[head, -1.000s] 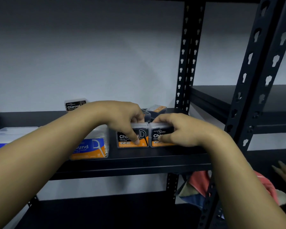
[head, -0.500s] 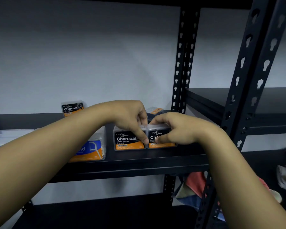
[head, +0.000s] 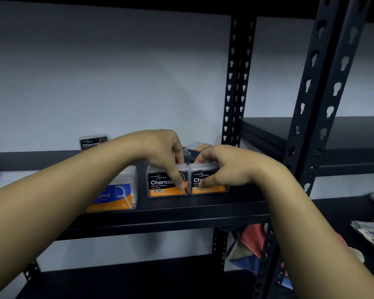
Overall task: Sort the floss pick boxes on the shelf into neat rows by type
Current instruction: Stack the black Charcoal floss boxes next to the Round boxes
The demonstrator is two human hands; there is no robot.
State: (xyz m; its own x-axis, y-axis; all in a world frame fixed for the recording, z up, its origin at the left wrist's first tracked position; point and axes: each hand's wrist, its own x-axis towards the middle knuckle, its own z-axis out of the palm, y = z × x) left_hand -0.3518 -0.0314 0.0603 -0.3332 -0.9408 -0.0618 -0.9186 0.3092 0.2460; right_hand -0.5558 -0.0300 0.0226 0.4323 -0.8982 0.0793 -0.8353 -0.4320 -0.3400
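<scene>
— Black-and-orange charcoal boxes: what changed?
— Little. The left hand [head: 160,154] still pinches the left charcoal box [head: 163,183], the right hand [head: 222,167] the right charcoal box [head: 203,180].
— Where?
— Touching now, near the shelf [head: 181,214] front edge. The row is forming, I think.

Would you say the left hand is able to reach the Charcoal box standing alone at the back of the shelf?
Probably yes. The lone Charcoal box stands behind the left forearm with bare shelf around it, but the left hand is now occupied with the front Charcoal box and must release it first.
</scene>
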